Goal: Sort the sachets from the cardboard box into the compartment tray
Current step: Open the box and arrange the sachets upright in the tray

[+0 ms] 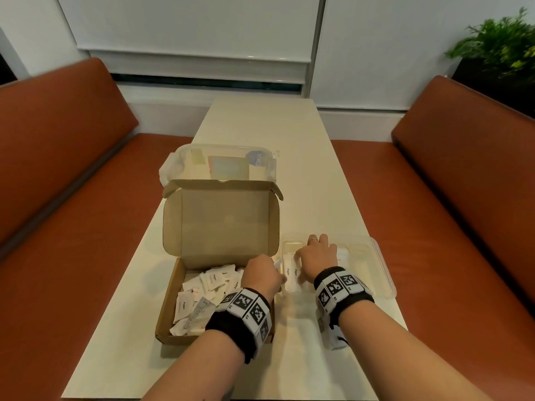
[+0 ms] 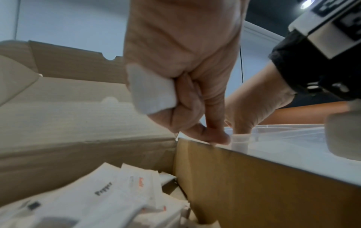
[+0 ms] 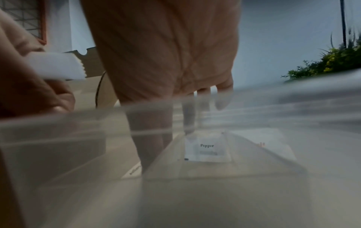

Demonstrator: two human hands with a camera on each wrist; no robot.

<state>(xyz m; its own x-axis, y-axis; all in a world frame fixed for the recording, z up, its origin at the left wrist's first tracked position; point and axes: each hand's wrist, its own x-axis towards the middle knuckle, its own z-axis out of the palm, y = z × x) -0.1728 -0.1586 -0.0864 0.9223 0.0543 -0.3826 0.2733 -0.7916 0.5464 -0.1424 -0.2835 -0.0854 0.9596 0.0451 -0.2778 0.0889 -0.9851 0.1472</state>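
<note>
Fingers [image 2: 187, 98] of the left hand [image 1: 264, 274] are curled tight around a white sachet [image 2: 150, 91], held over the right wall of the cardboard box [image 1: 170, 299]. Right hand [image 1: 315, 256] reaches down into the clear compartment tray [image 1: 382, 264], its fingers [image 3: 222, 98] straight and slightly spread above a pepper sachet [image 3: 207, 148] lying in a middle compartment. Loose sachets [image 1: 202, 293] fill the box. Box and tray stand side by side on the pale surface [image 1: 260, 125].

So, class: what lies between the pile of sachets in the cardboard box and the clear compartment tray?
The cardboard box's right wall stands between the sachets and the compartment tray; the left wrist view shows it best.
</note>
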